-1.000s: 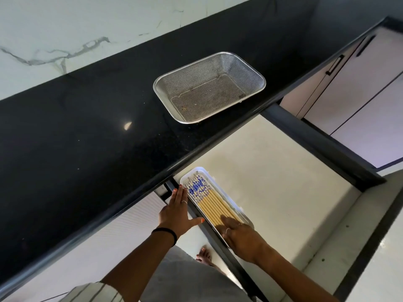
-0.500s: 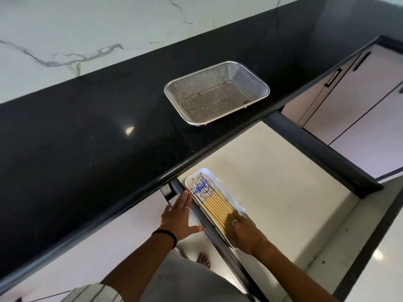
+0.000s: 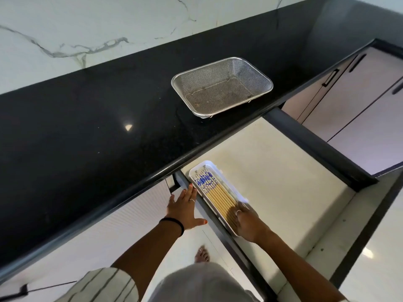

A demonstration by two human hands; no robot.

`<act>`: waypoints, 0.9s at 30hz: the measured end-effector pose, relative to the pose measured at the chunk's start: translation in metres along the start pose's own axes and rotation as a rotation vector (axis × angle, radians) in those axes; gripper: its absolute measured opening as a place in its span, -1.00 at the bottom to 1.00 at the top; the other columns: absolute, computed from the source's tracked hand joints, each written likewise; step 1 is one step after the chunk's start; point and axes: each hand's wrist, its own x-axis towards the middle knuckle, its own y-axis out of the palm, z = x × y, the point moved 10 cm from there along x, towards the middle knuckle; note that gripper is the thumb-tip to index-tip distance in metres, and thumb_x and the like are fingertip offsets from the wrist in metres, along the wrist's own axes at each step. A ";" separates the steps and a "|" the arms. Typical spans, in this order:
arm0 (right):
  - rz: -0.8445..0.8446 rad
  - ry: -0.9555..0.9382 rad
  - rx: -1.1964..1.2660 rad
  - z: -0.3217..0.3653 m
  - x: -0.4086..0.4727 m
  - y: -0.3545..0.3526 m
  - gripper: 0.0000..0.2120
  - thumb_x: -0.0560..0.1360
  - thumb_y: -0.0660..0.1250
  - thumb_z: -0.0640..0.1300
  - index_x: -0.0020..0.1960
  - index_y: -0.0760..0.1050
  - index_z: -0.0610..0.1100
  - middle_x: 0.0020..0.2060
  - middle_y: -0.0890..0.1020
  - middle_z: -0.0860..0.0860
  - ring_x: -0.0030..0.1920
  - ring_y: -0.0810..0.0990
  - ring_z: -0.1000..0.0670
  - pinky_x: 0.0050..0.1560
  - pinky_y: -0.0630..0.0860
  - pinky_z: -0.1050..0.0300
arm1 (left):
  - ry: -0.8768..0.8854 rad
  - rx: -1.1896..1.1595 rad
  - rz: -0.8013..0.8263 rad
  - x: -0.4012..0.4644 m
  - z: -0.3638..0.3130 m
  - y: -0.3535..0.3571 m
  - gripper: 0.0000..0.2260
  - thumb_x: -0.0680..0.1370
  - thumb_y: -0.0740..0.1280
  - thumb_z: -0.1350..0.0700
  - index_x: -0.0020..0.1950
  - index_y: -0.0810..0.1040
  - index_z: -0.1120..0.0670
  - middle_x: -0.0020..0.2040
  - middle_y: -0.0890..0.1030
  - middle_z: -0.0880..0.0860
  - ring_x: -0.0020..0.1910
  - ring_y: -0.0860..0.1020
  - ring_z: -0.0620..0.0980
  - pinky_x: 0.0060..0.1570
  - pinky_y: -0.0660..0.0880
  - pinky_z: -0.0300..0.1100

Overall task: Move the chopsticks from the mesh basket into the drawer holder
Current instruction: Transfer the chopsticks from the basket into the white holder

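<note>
Head view: bamboo chopsticks with blue-patterned tops (image 3: 214, 194) fill the white plastic holder (image 3: 226, 184). The right hand (image 3: 245, 221) lies on the holder's near end, fingers flat. The left hand (image 3: 185, 209) presses flat, released, just left of the holder.

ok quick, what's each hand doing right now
Left hand: open, fingers straight, flat against the drawer side.
Right hand: open, fingers resting on the near ends of the chopsticks in the holder.

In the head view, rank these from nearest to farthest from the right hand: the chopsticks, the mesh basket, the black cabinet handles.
1. Wooden chopsticks with blue patterned ends, under the right hand in the drawer.
2. Steel mesh basket, on the black countertop.
3. Black cabinet handles, far right.
</note>
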 end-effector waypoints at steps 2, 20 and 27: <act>0.044 0.034 -0.047 -0.001 0.001 0.004 -0.67 0.53 0.18 -0.18 0.27 0.44 -0.22 0.38 0.41 -0.10 0.40 0.35 -0.09 0.41 0.28 0.18 | -0.001 -0.037 0.013 -0.001 -0.002 -0.002 -0.06 0.47 0.21 -0.35 0.56 -0.23 0.11 0.57 -0.25 0.07 0.55 -0.14 0.06 0.47 -0.09 0.12; 0.079 -0.094 -0.006 0.021 0.023 -0.013 -0.55 0.56 0.14 -0.22 0.45 0.27 -0.19 0.49 0.28 -0.05 0.36 0.43 -0.13 0.34 0.41 0.04 | -0.247 -0.536 -0.060 0.001 -0.043 0.007 0.18 0.33 0.38 -0.38 0.52 -0.37 0.14 0.51 -0.41 0.13 0.51 -0.33 0.13 0.46 -0.20 0.13; 0.191 -0.282 -0.212 0.031 0.041 -0.001 -0.37 0.54 0.27 -0.15 0.53 0.08 -0.11 0.56 -0.01 -0.12 0.54 0.12 -0.15 0.47 0.27 -0.03 | -0.272 -0.581 0.005 0.011 -0.044 0.027 0.18 0.34 0.43 -0.31 0.50 -0.44 0.02 0.44 -0.54 0.07 0.50 -0.32 0.25 0.46 -0.16 0.17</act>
